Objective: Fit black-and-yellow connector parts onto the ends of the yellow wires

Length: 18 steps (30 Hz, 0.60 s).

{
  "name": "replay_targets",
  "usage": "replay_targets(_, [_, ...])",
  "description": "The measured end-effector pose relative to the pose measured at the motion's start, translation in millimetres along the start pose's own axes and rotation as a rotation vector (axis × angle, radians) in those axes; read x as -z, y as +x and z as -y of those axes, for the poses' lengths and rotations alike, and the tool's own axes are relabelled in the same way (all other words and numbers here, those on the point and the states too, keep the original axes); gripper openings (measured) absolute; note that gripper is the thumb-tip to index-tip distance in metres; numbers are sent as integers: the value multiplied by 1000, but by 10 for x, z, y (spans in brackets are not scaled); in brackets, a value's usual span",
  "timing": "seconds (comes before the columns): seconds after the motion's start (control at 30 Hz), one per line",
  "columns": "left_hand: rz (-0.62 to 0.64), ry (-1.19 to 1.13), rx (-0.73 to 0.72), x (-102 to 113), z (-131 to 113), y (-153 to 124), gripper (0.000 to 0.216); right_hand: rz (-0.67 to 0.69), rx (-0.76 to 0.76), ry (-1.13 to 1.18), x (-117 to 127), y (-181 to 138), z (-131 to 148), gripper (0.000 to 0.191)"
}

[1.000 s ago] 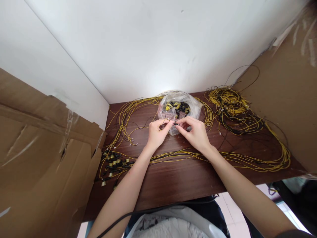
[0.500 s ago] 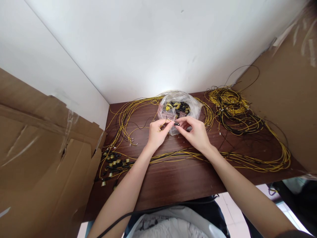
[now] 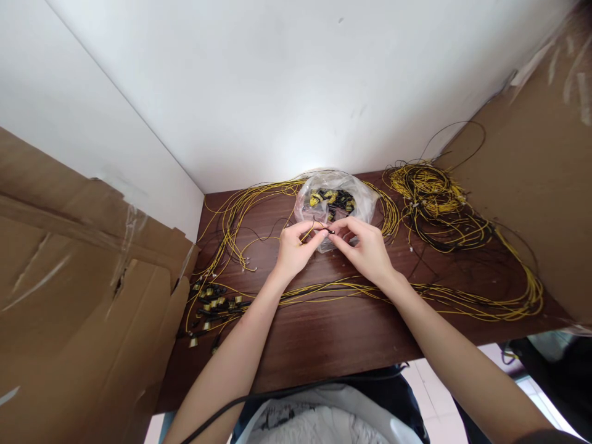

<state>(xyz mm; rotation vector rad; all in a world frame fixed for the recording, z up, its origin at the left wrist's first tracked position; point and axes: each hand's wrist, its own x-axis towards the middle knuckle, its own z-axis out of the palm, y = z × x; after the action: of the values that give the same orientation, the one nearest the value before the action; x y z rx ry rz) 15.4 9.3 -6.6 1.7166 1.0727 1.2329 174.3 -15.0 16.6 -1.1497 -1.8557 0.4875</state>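
My left hand (image 3: 296,248) pinches a thin yellow and black wire (image 3: 305,235) between thumb and forefinger. Facing it, my right hand (image 3: 363,246) grips a small black connector piece (image 3: 331,232), mostly covered by the fingertips. The fingertips of both hands nearly meet, and the wire's end runs to the black piece; whether it sits inside cannot be made out. Just behind the hands stands an open clear plastic bag (image 3: 367,196) holding black and yellow parts (image 3: 342,200). Part of the bag's front lies beneath my hands.
Yellow and black wires (image 3: 235,216) loop across the brown table (image 3: 333,345). A tangled wire heap (image 3: 428,194) lies at the back right. Several wired black parts with pale yellow pieces (image 3: 217,302) lie at the left. Cardboard (image 3: 83,296) flanks the left side; a white wall (image 3: 296,92) stands behind.
The fingertips have closed in slightly, and less of the black piece shows between them. Both hands otherwise keep their place in front of the bag.
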Motion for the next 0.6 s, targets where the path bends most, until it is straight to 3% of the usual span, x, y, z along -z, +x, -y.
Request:
replay_targets(0.37, [-3, -16, 47, -4, -29, 1, 18, 8, -50, 26, 3, -2, 24, 2])
replay_targets(0.6, [6, -148, 115, 6, -70, 14, 25, 36, -52, 25, -4, 1, 33, 3])
